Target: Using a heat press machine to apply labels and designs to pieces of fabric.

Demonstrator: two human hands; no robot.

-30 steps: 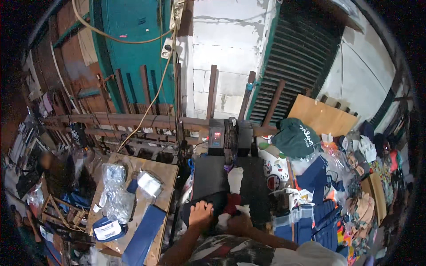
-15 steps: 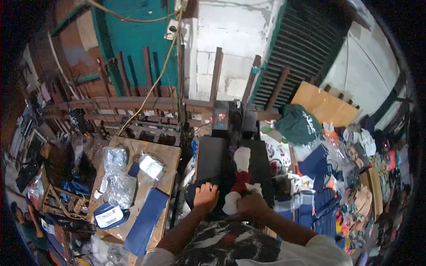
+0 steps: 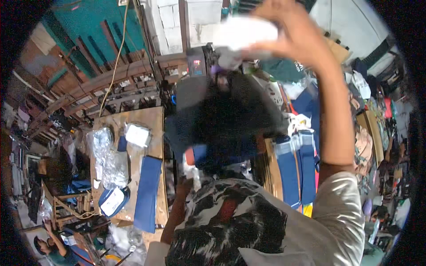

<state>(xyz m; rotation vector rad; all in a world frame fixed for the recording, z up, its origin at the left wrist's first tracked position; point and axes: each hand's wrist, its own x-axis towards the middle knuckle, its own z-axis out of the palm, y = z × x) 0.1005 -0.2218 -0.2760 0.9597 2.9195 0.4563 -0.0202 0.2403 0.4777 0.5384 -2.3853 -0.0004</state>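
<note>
My right hand (image 3: 284,29) is raised high in front of me, thumb and fingers round a bright white padded handle (image 3: 244,33), blurred by motion. Behind and below it stands a machine that looks like a heat press, with a control box (image 3: 197,64) showing a red display. Its wide dark plate (image 3: 222,104) fills the middle of the view. Blue cloth (image 3: 208,154) shows at the plate's near edge, beside a small orange-red patch (image 3: 190,156). My left hand (image 3: 188,181) is low, close to that near edge; shadow hides its fingers.
On the left, a wooden table (image 3: 153,119) bears clear plastic packages (image 3: 108,155), a folded blue cloth (image 3: 148,193) and a blue pouch (image 3: 114,201). Folded blue garments (image 3: 290,173) lie in piles on the right. Another person (image 3: 53,246) is at the lower left.
My right hand has swung from low by my body up and forward with the white padded handle. My left hand has drawn back and down from the dark surface. The view has shifted.
</note>
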